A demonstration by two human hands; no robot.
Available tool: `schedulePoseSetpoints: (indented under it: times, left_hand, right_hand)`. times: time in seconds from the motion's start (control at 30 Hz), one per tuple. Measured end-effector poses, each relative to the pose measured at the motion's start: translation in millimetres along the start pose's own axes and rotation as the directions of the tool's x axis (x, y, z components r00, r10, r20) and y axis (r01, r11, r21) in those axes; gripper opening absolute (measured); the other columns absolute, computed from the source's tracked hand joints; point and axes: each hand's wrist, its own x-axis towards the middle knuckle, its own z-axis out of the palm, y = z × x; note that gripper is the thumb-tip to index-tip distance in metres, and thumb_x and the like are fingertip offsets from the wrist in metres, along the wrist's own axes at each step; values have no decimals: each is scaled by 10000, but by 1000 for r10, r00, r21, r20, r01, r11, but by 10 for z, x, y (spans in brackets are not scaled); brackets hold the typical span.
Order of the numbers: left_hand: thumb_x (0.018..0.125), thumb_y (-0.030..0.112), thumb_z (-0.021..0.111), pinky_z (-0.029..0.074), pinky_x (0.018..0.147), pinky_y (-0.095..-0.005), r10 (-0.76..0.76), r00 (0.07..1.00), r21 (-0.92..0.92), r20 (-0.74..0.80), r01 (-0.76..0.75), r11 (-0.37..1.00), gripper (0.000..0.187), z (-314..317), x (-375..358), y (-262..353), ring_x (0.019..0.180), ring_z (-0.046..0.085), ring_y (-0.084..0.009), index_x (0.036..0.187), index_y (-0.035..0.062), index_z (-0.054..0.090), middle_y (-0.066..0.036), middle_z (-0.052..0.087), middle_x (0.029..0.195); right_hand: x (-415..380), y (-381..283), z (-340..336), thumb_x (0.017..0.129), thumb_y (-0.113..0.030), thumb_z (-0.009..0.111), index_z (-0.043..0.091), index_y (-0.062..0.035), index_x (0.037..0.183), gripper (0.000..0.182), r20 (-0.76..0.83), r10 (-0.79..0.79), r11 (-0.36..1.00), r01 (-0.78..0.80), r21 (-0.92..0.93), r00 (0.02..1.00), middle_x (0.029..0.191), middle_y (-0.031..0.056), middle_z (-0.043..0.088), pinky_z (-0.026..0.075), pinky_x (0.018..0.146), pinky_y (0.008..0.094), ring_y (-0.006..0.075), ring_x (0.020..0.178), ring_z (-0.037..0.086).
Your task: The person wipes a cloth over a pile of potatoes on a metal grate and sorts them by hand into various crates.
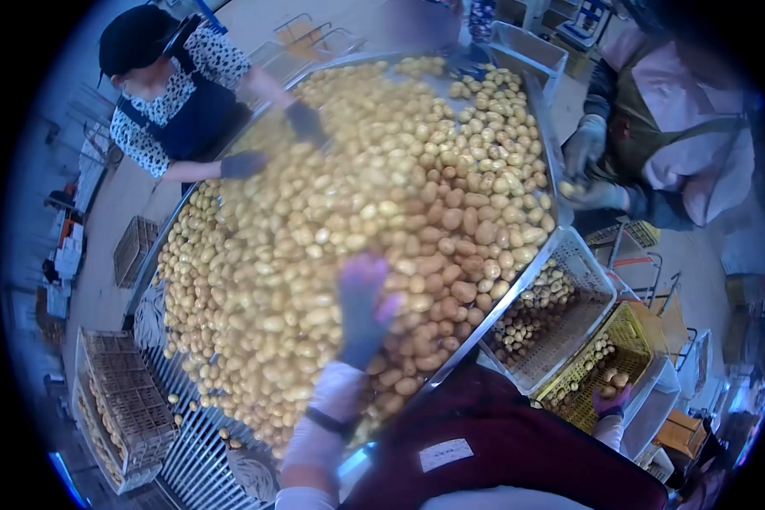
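A large heap of potatoes [297,229] covers the metal-edged table [484,323]. My left hand [364,302], in a grey and purple glove, reaches over the heap with its fingers apart; it touches or hovers just above the potatoes, and no potato shows in it. Down at the right, my right hand [612,399], also gloved, is at the edge of a yellow crate [636,327] with a few potatoes in it. Potatoes lie right at its fingers, and its grip is too small to make out.
A white crate [591,272] of small potatoes adjoins the table. A co-worker [178,102] reaches in at the upper left, another [654,136] stands at the right, and a third is partly visible at the top. Stacked crates [115,391] and a slatted metal chute [204,459] are at the lower left.
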Motion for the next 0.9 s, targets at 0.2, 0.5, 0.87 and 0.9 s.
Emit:
schedulePoseSetpoints:
  times: [0.2,0.5,0.87,0.9]
  left_hand:
    - [879,237,695,459,957,-484,-165,985,68,-46,168,983,341,-61,18,-908,1101,568,-374,1183,88,659,-144,647,1147]
    - [919,244,633,459,828,-488,-437,897,-21,-69,437,899,206,-264,-337,-444,902,590,-349,1049,97,695,-126,646,948]
    - [928,219,598,485,800,-465,-493,863,398,-112,493,773,323,-107,-816,-295,929,595,-321,1236,142,659,-84,635,951]
    - [929,214,594,486,799,-464,-498,859,387,-118,502,774,318,-124,-798,-282,927,595,-316,1231,142,661,-80,633,944]
  right_hand:
    - [35,753,2022,943,-253,625,570,7,1253,408,213,-660,26,305,-952,721,1207,117,584,443,995,390,263,1125,542]
    - [-233,1893,5361,918,-490,594,491,-183,1465,636,922,300,-216,959,-184,245,1522,171,404,224,1160,602,462,1389,357]
    - [1047,2475,6870,933,-389,607,520,-286,1424,510,960,-47,-563,787,-253,274,1513,152,386,266,1111,613,513,1350,325]
    - [1066,2528,6891,932,-370,611,517,-285,1426,510,951,-82,-564,772,-292,299,1518,153,381,270,1108,612,520,1345,324]
